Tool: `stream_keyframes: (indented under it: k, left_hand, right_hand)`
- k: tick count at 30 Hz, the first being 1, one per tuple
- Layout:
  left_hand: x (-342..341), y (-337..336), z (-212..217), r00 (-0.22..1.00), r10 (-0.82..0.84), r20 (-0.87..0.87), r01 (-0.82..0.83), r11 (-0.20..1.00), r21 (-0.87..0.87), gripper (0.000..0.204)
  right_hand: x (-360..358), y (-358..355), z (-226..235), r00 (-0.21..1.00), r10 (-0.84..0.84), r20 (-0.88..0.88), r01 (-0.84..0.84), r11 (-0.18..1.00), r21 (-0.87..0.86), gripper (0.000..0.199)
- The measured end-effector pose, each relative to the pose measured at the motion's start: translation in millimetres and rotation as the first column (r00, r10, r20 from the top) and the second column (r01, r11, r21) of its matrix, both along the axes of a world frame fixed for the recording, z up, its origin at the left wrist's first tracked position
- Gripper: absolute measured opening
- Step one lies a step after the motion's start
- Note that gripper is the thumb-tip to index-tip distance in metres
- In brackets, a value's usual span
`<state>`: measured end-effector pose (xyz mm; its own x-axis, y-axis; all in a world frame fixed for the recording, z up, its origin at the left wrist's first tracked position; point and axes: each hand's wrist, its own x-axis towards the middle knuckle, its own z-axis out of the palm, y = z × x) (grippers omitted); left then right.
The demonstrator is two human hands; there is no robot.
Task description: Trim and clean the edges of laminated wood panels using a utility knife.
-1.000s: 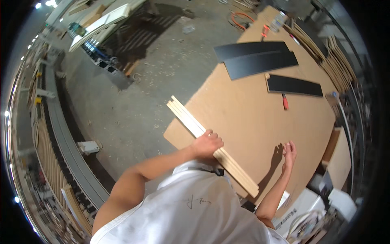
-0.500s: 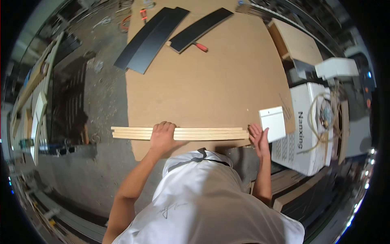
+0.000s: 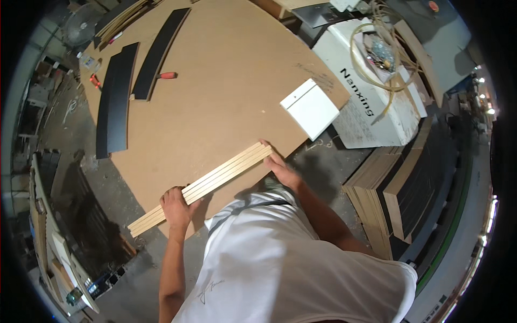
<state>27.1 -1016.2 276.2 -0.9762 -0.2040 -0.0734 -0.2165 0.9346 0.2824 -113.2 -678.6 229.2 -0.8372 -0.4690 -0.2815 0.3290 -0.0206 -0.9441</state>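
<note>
A bundle of several long pale wooden strips (image 3: pixel 226 173) lies side by side along the near edge of the brown tabletop. My left hand (image 3: pixel 176 207) is wrapped over the strips toward their left end, with the thumb on the near side. At the right end my right hand (image 3: pixel 276 161) closes on the strips, fingers at the far side and thumb at the near side. The underside of the bundle is hidden. Nearest to my right hand is a small white panel (image 3: pixel 311 110) with a groove.
The brown tabletop (image 3: pixel 215 81) carries dark boards (image 3: pixel 117 102), another narrow dark board (image 3: pixel 161 51) and a red-handled tool (image 3: pixel 168 75). A large white box (image 3: pixel 371 97) with coiled hose stands at right. Stacked boards (image 3: pixel 388 199) lie below it.
My view has turned to the right. My right hand, open beside the bundle before, now grips its right end. My left hand keeps its hold on the strips.
</note>
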Motion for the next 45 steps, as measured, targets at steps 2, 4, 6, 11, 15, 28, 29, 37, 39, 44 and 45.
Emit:
stream_keyframes:
  k: [2, 4, 6, 11, 15, 28, 29, 37, 39, 44, 45]
  left_hand:
    - [-3.3, 0.4, -1.8, 1.0, -0.008, -0.015, 0.008, 1.0, -0.024, 0.059]
    - [-5.0, 2.4, -3.4, 0.998, -0.036, -0.06, 0.034, 0.999, -0.024, 0.058]
    - [-2.7, 4.7, -1.1, 0.998, -0.023, -0.052, 0.021, 0.999, -0.043, 0.058]
    - [-4.9, 7.6, 1.1, 1.0, 0.012, -0.024, -0.013, 0.998, -0.067, 0.059]
    - [1.8, -0.5, -3.5, 0.999, 0.013, -0.038, -0.015, 0.998, -0.069, 0.061]
    - [-1.1, 2.9, -2.9, 0.997, 0.022, -0.07, -0.027, 0.998, -0.057, 0.058]
    - [-2.3, 5.4, -4.4, 0.997, 0.031, -0.073, -0.035, 0.998, -0.056, 0.058]
    - [-4.4, 27.3, -3.5, 0.989, 0.071, -0.131, -0.075, 0.997, -0.022, 0.062]
    - [-11.3, 30.0, -2.9, 0.988, 0.034, -0.15, -0.032, 0.999, 0.012, 0.062]
    - [-9.7, 30.7, 8.8, 0.994, 0.094, -0.052, -0.091, 0.994, 0.064, 0.073]
    - [-11.8, 31.7, 14.7, 0.99, 0.135, -0.032, -0.133, 0.989, 0.06, 0.073]
  right_hand:
    - [-6.6, 1.8, 4.7, 0.998, 0.054, 0.014, -0.054, 0.999, -0.008, 0.073]
    - [-12.1, 6.1, -3.5, 0.994, 0.109, 0.028, -0.11, 0.993, 0.032, 0.099]
    - [-14.4, 5.6, -3.4, 0.989, 0.144, 0.013, -0.145, 0.988, 0.061, 0.099]
    - [-12.5, 3.3, -11.6, 0.959, 0.227, -0.168, -0.187, 0.956, 0.225, 0.097]
    - [-13.3, 0.0, -0.1, 0.966, 0.257, -0.027, -0.251, 0.958, 0.137, 0.093]
    - [-25.2, 14.9, -8.5, 0.945, 0.218, -0.246, -0.148, 0.951, 0.273, 0.063]
    - [-31.2, 22.0, -16.7, 0.956, 0.202, -0.211, -0.153, 0.962, 0.227, 0.057]
    - [-196.5, 77.2, 14.8, 0.887, -0.434, -0.155, 0.455, 0.88, 0.14, 0.028]
    - [-256.9, 84.0, 21.1, 0.811, -0.347, -0.472, 0.538, 0.759, 0.367, 0.028]
    - [-412.6, 67.6, 27.4, 0.698, -0.715, -0.049, 0.688, 0.65, 0.323, 0.041]
    - [-433.9, 61.4, 29.7, 0.6, -0.798, 0.054, 0.749, 0.584, 0.314, 0.047]
